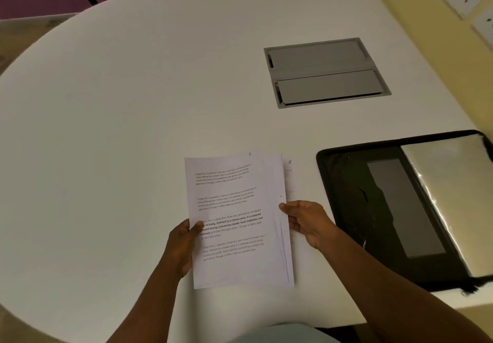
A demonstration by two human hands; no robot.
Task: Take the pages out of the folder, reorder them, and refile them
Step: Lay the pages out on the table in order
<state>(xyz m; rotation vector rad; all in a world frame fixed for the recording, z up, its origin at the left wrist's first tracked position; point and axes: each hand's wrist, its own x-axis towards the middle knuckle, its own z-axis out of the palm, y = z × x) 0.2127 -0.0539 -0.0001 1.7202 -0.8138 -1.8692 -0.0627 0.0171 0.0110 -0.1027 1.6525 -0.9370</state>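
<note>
Both bare forearms enter from the lower edge and meet at a sheaf of white printed pages [237, 220] held just above the white oval table [120, 129]. Left hand [184, 244]: thumb laid across the top sheet's left margin, remaining fingers hidden beneath, pinching the sheaf. Right hand [306, 222]: thumb on the right margin, fingers curled under the fanned page edges, likewise pinching. Top sheet shows four blocks of text, the third partly bold; several sheet edges are staggered along the right side. One further white sheet marked with a handwritten 5 [289, 172] lies flat on the table just behind the sheaf's right edge, partly covered by it. Right of the hands, a black zip-around folder [346, 182] lies open: its left panel carries a dark grey pocket, its right panel a pale glossy sleeve; whether any page remains inside cannot be told. Farther back, a grey rectangular cable hatch with two closed flaps [326, 72] is set flush into the tabletop.
</note>
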